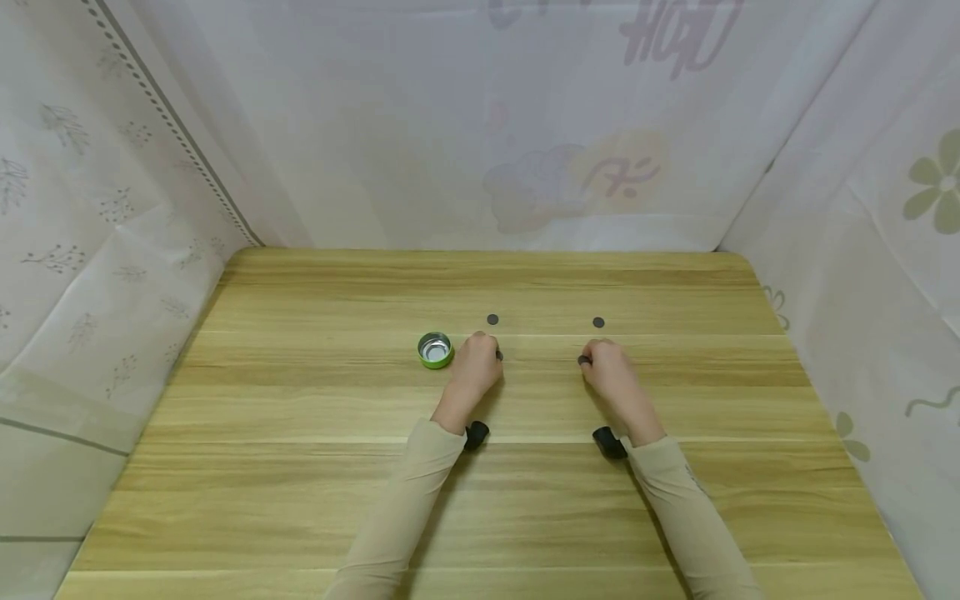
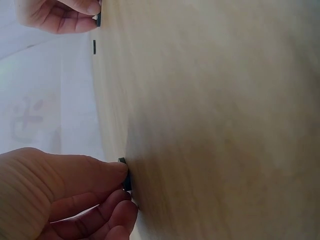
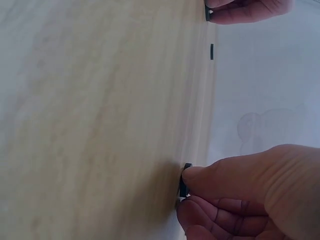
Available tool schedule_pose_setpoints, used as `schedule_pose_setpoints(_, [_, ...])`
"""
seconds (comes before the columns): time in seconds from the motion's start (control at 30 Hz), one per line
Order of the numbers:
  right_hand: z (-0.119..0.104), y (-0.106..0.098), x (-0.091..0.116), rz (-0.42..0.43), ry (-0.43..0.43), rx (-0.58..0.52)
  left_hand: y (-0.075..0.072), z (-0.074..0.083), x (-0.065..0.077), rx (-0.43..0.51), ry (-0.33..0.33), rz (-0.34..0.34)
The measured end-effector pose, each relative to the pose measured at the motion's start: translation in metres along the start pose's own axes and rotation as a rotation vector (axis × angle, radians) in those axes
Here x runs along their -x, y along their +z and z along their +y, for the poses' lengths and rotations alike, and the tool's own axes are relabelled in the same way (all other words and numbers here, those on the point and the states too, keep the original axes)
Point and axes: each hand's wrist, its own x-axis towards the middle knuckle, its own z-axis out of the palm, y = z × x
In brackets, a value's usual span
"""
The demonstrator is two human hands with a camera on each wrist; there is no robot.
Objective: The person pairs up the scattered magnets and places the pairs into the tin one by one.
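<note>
My left hand (image 1: 476,363) pinches a small dark round disc (image 2: 128,181) at the tabletop, thumb on its near face and fingers bent below. Over to the right, my right hand (image 1: 611,375) holds a similar dark disc (image 3: 183,184) between thumb and curled fingers, also at the wood surface. Beyond the left hand a third disc (image 1: 492,319) lies flat, and a fourth-looking match, another dark disc (image 1: 598,322), lies beyond the right hand. Just left of the left hand stands a small round green tin (image 1: 435,351), its top uncovered and its silvery inside showing.
The wooden table (image 1: 525,508) has rounded far corners. Pale printed cloth (image 1: 390,125) hangs behind it and on both sides. A black wrist device (image 1: 476,435) sits at the left wrist and another black device (image 1: 609,443) at the right.
</note>
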Motion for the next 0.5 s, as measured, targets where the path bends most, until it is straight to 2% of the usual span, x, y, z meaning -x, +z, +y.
schedule_pose_setpoints(0.5, [-0.0087,0.0051,-0.0064,-0.044,0.011,0.001,0.0001,0.0015,-0.0017,-0.009,-0.002,-0.015])
